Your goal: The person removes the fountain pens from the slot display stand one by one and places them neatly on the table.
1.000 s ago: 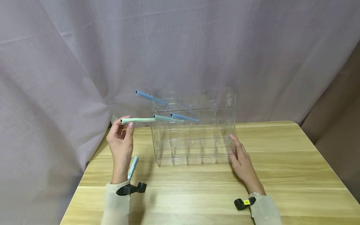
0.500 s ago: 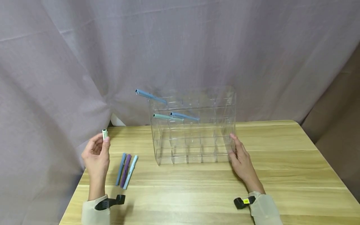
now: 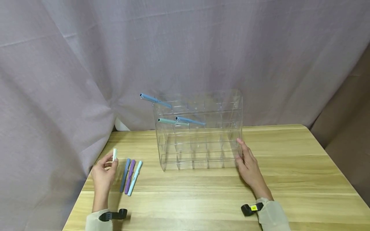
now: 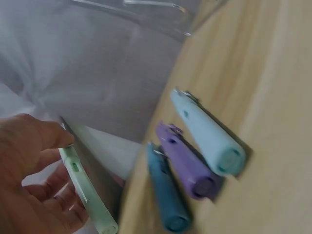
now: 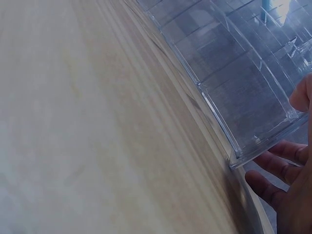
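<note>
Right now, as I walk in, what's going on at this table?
The fingers of a person's left hand pinch a pale green pen. Their right hand holds the right side of a clear rack. Three pens stick out of the rack: a blue one at upper left, and below it a green one and another blue one. Three more lie side by side on the table: dark blue, purple and pale blue.

Head view: pale green pen (image 3: 115, 154) partly hidden by left hand (image 3: 104, 173), sleeves (image 3: 99, 221) cut off at bottom. Right wrist: right hand (image 5: 295, 200) cropped right, clear rack (image 5: 229, 83) top and right.
</note>
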A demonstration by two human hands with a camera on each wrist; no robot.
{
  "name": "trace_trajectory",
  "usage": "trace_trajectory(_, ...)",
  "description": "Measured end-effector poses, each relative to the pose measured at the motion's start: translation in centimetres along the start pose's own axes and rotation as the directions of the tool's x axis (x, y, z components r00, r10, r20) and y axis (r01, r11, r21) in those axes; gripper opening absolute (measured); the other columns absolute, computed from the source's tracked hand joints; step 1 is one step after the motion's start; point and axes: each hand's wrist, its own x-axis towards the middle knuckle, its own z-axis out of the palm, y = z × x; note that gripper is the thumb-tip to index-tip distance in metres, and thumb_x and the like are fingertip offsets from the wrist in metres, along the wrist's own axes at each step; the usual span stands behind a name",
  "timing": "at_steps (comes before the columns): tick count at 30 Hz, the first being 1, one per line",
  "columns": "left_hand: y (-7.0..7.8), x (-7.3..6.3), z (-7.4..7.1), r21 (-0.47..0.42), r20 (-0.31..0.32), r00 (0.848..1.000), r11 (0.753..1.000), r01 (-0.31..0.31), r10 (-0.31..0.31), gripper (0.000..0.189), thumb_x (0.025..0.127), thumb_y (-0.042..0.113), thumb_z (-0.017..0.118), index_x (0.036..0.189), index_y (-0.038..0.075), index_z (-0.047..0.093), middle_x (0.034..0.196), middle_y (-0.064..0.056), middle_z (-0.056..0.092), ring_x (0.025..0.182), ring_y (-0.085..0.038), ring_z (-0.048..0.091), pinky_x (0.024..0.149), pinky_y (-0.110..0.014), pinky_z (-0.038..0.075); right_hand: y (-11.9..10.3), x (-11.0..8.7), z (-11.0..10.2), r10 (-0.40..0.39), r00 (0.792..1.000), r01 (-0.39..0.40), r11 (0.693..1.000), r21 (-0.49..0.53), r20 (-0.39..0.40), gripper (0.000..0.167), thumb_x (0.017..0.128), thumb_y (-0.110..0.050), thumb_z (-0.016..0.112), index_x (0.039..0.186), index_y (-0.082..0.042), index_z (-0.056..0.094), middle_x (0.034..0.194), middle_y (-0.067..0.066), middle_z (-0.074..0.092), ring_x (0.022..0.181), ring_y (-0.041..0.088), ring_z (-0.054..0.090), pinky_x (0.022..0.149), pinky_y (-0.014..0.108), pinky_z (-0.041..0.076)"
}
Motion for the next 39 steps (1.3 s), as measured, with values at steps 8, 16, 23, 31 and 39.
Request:
trace_trajectory(8, -1.8, -0.1, 0.5, 0.118, 0.06, 0.994, 0.99, 0.081, -0.088, 0.035, 0.096, 0.012, 0.074, 0.13, 0.009, 0.077, 0.114, -0.02, 0.079, 0.07, 0.015, 0.054, 0.059, -0.011, 0.047, 0.1, 0.0, 0.1, 0.001, 1.0, -0.001, 1.0, -0.001, 0.0, 0.071, 0.102, 0.001, 0.054, 0.168, -0.018, 0.033, 0.162, 0.028, 0.047, 0.147, 0.056, 0.047, 0.111, 0.079, 0.04)
trace_trajectory(16, -3.1, -0.2, 1.3, 0.177, 0.075, 0.996, 0.984, 0.036, -0.05, 0.029, 0.095, 0.012, 0.076, 0.123, 0.006, 0.08, 0.104, -0.02, 0.082, 0.07, 0.009, 0.059, 0.062, -0.013, 0.045, 0.1, 0.0, 0.0, -0.006, 1.0, 0.006, 1.0, 0.0, -0.005, 0.072, 0.102, 0.001, 0.055, 0.168, -0.019, 0.034, 0.163, 0.026, 0.048, 0.147, 0.053, 0.046, 0.112, 0.077, 0.041)
trace_trajectory(23, -3.5, -0.2, 1.7, 0.23, 0.089, 0.995, 0.973, 0.024, -0.045, 0.028, 0.093, 0.014, 0.076, 0.119, 0.005, 0.081, 0.098, -0.018, 0.081, 0.074, -0.01, 0.067, 0.073, -0.028, 0.046, 0.0, 0.0, 0.0, -0.001, 1.0, 0.001, 1.0, 0.002, -0.002, 0.072, 0.102, 0.001, 0.056, 0.168, -0.019, 0.034, 0.162, 0.026, 0.049, 0.147, 0.053, 0.047, 0.112, 0.078, 0.04)
trace_trajectory(31, -3.6, -0.2, 1.8, 0.24, 0.111, 0.993, 0.971, 0.022, -0.05, 0.029, 0.092, 0.014, 0.076, 0.119, 0.005, 0.081, 0.098, -0.016, 0.081, 0.075, -0.01, 0.066, 0.071, -0.028, 0.047, 0.1, 0.0, 0.0, -0.007, 1.0, 0.007, 1.0, 0.005, -0.01, 0.072, 0.102, 0.001, 0.055, 0.168, -0.021, 0.034, 0.16, 0.026, 0.05, 0.141, 0.05, 0.051, 0.11, 0.077, 0.042)
trace_trajectory(39, -2.1, -0.1, 2.6, 0.198, 0.091, 0.995, 0.98, 0.015, -0.034, 0.033, 0.095, 0.018, 0.076, 0.127, 0.009, 0.078, 0.109, -0.017, 0.081, 0.088, -0.024, 0.075, 0.072, -0.021, 0.051, 0.1, 0.0, 0.0, -0.016, 1.0, 0.016, 1.0, -0.007, -0.009, 0.074, 0.102, 0.001, 0.055, 0.169, -0.022, 0.033, 0.162, 0.026, 0.048, 0.146, 0.052, 0.048, 0.111, 0.078, 0.041)
